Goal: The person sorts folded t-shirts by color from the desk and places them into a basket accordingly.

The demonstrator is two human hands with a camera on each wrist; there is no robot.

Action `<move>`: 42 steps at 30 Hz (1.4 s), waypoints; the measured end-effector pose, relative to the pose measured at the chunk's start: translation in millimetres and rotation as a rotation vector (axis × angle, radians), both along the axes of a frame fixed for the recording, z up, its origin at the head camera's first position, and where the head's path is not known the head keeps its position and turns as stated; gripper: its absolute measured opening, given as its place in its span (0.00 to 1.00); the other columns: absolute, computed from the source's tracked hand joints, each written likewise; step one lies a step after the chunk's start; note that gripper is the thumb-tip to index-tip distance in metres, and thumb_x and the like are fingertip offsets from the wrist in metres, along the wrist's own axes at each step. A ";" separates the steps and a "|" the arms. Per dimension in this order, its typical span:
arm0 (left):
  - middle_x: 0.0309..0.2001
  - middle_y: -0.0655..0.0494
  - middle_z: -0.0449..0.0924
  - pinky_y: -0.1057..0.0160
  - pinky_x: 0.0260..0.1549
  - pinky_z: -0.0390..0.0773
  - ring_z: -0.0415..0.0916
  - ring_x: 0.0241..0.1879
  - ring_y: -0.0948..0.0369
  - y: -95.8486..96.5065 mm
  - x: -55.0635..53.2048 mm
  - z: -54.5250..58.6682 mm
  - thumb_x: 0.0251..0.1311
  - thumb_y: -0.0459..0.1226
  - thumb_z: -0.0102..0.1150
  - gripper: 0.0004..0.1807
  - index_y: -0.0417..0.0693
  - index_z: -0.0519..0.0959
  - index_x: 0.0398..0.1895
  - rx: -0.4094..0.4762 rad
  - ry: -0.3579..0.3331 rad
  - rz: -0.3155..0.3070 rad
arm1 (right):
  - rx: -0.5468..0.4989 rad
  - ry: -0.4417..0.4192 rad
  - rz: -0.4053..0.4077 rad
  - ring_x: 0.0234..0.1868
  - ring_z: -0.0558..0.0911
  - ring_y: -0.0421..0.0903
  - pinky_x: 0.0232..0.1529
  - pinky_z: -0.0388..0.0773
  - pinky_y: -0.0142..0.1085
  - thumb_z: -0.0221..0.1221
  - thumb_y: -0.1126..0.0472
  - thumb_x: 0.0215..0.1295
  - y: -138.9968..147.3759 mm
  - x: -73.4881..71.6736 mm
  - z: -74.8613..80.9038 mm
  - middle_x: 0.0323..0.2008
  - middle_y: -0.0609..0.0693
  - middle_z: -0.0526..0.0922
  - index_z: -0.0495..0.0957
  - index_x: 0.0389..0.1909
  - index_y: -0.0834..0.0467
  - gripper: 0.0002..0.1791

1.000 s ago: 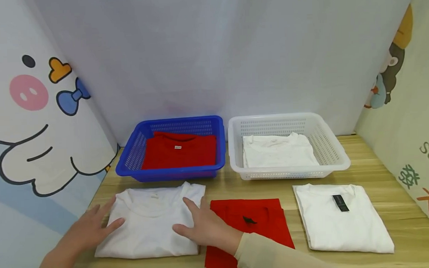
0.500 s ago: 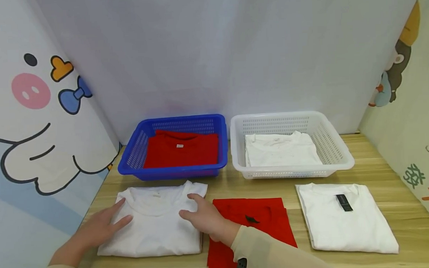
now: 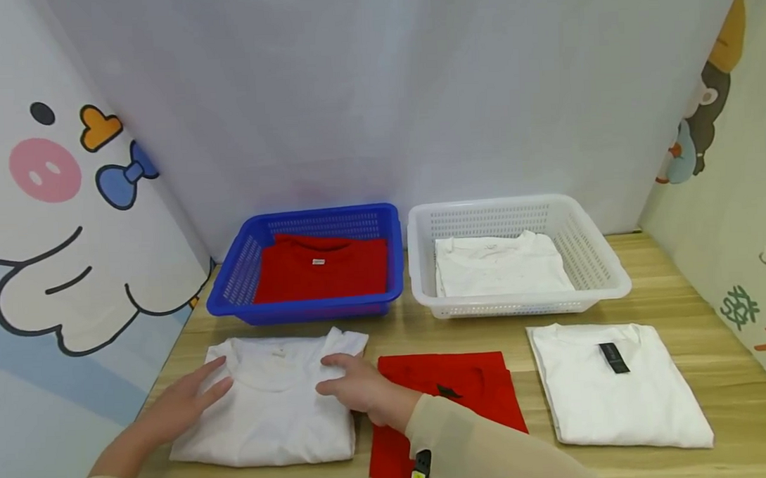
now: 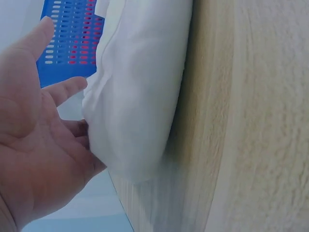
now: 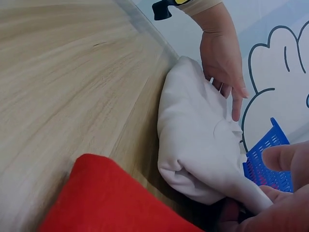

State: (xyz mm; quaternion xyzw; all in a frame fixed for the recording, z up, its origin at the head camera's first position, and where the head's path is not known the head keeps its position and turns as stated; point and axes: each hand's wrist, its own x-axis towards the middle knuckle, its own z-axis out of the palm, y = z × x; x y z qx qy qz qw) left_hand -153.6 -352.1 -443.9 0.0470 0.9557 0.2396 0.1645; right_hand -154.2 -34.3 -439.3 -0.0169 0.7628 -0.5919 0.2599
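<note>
A folded white T-shirt point(image 3: 271, 412) lies on the table at the front left, its round neck towards the back. At its left edge is my left hand point(image 3: 176, 408), thumb and index finger spread apart. In the left wrist view, the lower fingers point(image 4: 77, 129) reach behind the shirt's edge, partly hidden. My right hand point(image 3: 363, 387) holds the opposite edge. In the right wrist view, a finger point(image 5: 231, 212) curls in under the white cloth, while the thumb point(image 5: 277, 157) stays above it.
Behind stand a blue basket point(image 3: 309, 312) with a folded red T-shirt point(image 3: 333, 272) and a white basket point(image 3: 518, 304) with a folded white T-shirt point(image 3: 494, 270). A folded red garment point(image 3: 451, 370) lies under the right forearm. Another white T-shirt point(image 3: 623, 399) lies at right.
Both hands have come closer to the white T-shirt's sides. The right thumb and fingers have bent inward at its edge. The shirt keeps its place on the table.
</note>
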 end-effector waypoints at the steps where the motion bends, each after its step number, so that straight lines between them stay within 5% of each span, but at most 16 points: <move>1: 0.69 0.27 0.52 0.31 0.56 0.59 0.51 0.65 0.30 -1.6 -0.3 -0.5 0.70 0.59 0.40 0.40 0.40 0.53 0.74 0.017 -0.008 0.007 | -0.006 0.001 0.001 0.58 0.71 0.56 0.56 0.70 0.56 0.65 0.58 0.59 -0.6 -0.3 -0.3 0.63 0.56 0.68 0.74 0.62 0.50 0.27; 8: 0.71 0.29 0.46 0.32 0.58 0.58 0.45 0.68 0.31 -10.0 -1.7 -2.1 0.69 0.56 0.46 0.39 0.43 0.54 0.75 0.199 -0.093 0.073 | -0.023 0.000 -0.005 0.62 0.66 0.58 0.57 0.68 0.59 0.66 0.61 0.57 -7.7 -1.8 -4.5 0.65 0.56 0.65 0.71 0.65 0.47 0.33; 17: 0.71 0.28 0.47 0.28 0.57 0.51 0.42 0.68 0.30 -15.4 -1.3 -9.7 0.57 0.53 0.64 0.46 0.43 0.56 0.73 0.222 -0.093 0.050 | -0.069 0.019 -0.060 0.59 0.69 0.56 0.57 0.68 0.58 0.65 0.68 0.55 -11.7 0.1 -9.0 0.63 0.56 0.68 0.72 0.64 0.52 0.33; 34: 0.73 0.32 0.45 0.29 0.60 0.47 0.38 0.69 0.32 -21.8 -8.7 -14.1 0.59 0.45 0.64 0.43 0.43 0.56 0.74 0.346 -0.086 0.040 | -0.058 0.040 -0.101 0.55 0.72 0.55 0.53 0.73 0.56 0.65 0.72 0.51 -9.6 -7.5 -18.1 0.59 0.56 0.71 0.72 0.63 0.49 0.36; 42: 0.72 0.32 0.47 0.39 0.60 0.60 0.47 0.68 0.36 -16.2 -4.7 1.4 0.61 0.47 0.61 0.41 0.52 0.55 0.75 0.328 -0.029 0.037 | -0.073 0.036 -0.075 0.55 0.71 0.54 0.53 0.72 0.58 0.65 0.69 0.55 3.9 -4.1 -6.8 0.61 0.54 0.69 0.70 0.64 0.45 0.35</move>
